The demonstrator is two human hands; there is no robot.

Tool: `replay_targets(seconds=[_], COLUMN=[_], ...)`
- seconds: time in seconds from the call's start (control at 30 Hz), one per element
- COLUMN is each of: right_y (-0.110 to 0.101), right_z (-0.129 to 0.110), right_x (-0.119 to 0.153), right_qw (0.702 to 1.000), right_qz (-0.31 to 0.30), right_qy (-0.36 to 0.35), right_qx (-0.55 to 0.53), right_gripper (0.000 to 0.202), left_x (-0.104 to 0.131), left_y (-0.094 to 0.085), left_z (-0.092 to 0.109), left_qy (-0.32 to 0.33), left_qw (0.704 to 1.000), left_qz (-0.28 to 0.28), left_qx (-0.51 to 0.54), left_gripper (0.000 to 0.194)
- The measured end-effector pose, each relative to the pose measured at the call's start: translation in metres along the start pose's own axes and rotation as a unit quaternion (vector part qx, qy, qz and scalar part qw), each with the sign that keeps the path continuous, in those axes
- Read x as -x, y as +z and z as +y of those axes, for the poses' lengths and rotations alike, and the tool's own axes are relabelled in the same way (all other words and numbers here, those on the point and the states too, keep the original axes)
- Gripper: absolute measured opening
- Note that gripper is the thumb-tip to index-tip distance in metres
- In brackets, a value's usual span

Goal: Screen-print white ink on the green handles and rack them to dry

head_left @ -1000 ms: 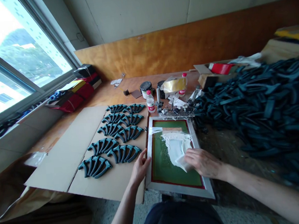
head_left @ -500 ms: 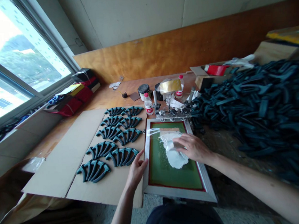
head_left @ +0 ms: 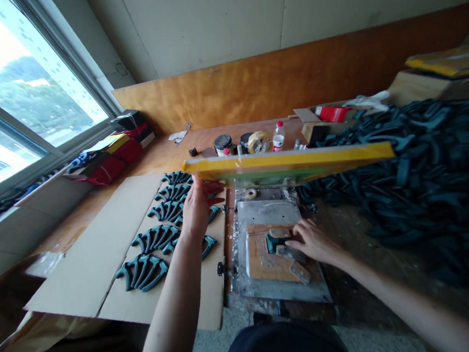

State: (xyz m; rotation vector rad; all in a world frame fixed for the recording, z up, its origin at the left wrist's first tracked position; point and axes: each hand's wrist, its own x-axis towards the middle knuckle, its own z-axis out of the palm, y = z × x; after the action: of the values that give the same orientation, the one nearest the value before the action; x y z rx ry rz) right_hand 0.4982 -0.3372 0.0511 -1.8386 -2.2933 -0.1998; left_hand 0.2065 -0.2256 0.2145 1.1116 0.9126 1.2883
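A screen printing frame (head_left: 290, 160), edged with yellow tape, is tilted up and seen nearly edge-on. My left hand (head_left: 198, 206) holds it up at its left corner, fingers reaching beneath the edge. Under it lies a grey metal base plate (head_left: 257, 209) bearing a wooden board (head_left: 261, 269) with small blocks. A dark green curved plastic part (head_left: 274, 242) sits among these blocks. My right hand (head_left: 316, 243) pinches the right end of that part. The frame's upper face is hidden.
Fanned rows of similar green parts (head_left: 144, 271) lie on cardboard (head_left: 81, 255) at left. A large heap of them (head_left: 415, 176) fills the right side. Behind the frame stand a bottle (head_left: 278, 138), a dark-lidded jar (head_left: 223, 143) and a tape roll (head_left: 258, 141).
The screen frame has swung up from lying flat, lifted by my left hand. My right hand has left the white material on the screen and moved down to the green part.
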Motion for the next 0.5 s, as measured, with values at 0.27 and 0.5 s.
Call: replay_targets(seconds=[0.27, 0.5], right_y=[-0.004, -0.015], right_z=[-0.079, -0.05], right_x=[0.012, 0.046], right_qw=[0.981, 0.996], right_qz=[-0.013, 0.0], right_qy=[0.148, 0.015], right_qx=[-0.124, -0.086], right_gripper=[0.013, 0.016], left_x=[0.104, 0.149], left_y=[0.02, -0.037], left_z=[-0.079, -0.149], left_qy=[-0.343, -0.381], left_qw=[0.935, 0.914], left_qz=[-0.078, 0.071], left_qx=[-0.036, -0.122], left_gripper=[0.067, 0.057])
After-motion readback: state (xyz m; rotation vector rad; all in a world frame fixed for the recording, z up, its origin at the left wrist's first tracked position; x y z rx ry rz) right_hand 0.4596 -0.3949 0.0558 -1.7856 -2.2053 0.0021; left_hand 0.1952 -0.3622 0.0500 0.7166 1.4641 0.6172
